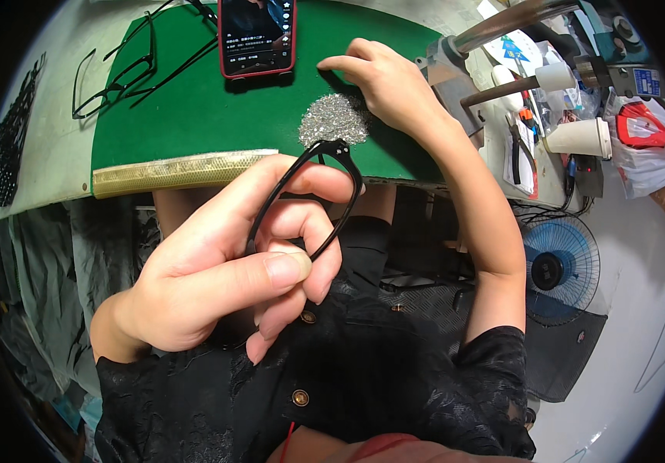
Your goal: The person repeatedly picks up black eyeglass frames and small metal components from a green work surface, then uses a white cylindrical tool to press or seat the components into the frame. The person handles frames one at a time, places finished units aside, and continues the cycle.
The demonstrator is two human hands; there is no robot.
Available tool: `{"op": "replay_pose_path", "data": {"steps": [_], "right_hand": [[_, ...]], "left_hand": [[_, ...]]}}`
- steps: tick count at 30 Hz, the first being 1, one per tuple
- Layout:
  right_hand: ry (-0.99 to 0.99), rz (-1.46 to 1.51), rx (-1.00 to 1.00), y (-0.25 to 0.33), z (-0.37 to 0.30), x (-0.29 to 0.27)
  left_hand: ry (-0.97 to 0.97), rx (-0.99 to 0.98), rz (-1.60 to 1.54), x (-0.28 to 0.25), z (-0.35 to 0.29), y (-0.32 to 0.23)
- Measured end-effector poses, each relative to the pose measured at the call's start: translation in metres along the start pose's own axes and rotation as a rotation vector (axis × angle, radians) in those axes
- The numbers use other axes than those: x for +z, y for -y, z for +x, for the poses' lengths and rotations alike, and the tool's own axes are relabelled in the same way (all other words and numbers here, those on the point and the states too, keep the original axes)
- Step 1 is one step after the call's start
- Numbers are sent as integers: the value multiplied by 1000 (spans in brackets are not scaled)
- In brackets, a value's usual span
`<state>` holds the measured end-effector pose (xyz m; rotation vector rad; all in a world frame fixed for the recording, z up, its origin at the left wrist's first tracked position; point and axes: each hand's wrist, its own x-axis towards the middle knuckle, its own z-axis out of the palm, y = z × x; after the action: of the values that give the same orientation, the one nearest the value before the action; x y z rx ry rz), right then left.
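Observation:
My left hand (216, 262) is closed on a black eyeglass frame (340, 149), its thumb pressing the lower rim and its fingers curled behind. Two small pale dots show at the frame's upper corner. That corner overlaps the near side of a pile of tiny silvery pieces (334, 116) on the green mat (186, 123); the pieces are too small to name. My right hand (386, 77) rests on the mat just beyond the pile's right side. One finger stretches to the left and the others are bent, with nothing visible between them.
A phone in a red case (257, 74) lies at the far edge, beside black eyeglass frames (149, 60). A yellowish mesh strip (186, 171) lines the near edge. Metal bench equipment (456, 92) and a white cup (583, 139) stand right. A blue fan (560, 266) is below.

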<state>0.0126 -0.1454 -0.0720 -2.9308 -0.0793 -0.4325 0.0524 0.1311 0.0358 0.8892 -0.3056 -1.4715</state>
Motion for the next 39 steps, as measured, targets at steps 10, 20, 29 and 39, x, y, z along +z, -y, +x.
{"op": "replay_pose_path", "data": {"steps": [10, 20, 29, 39], "right_hand": [[-178, 316, 228, -7, 36, 35], [-146, 202, 168, 5, 52, 44], [-134, -48, 126, 7, 56, 46], [-31, 1248, 174, 33, -26, -66]], "left_hand": [[61, -43, 2, 3, 5, 3], [162, -48, -12, -4, 5, 5], [228, -46, 24, -7, 7, 6], [314, -59, 63, -3, 21, 13]]}}
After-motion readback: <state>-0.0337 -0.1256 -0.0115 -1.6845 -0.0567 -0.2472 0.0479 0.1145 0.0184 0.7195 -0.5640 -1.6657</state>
